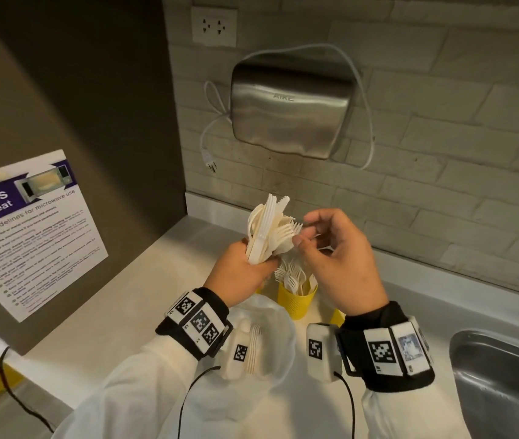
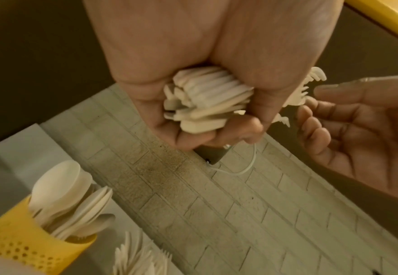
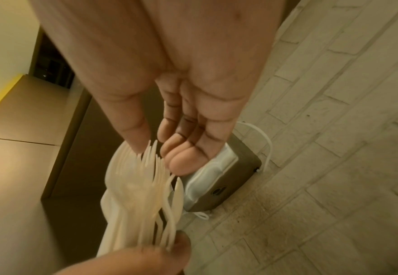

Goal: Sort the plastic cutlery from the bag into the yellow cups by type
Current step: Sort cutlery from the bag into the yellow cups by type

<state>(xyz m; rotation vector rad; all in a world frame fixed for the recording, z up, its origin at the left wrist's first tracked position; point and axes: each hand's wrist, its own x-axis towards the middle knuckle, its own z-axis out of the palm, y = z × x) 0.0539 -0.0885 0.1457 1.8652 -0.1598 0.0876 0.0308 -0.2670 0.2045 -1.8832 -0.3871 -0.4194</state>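
I see one yellow cup (image 2: 16, 243) holding spoons, left hand (image 1: 240, 274) clenched round a mixed cutlery bundle (image 1: 267, 229), a second yellow cup (image 1: 296, 301) of forks below it, right hand (image 1: 340, 258) loose-fingered at the fork tines.

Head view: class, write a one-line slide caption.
Left hand grips mixed cutlery bundle; right hand reaches its fork tines above a fork-filled yellow cup.

Head view looks down from above; both wrist views look up, close, sharing the cutlery bundle (image 1: 269, 231).
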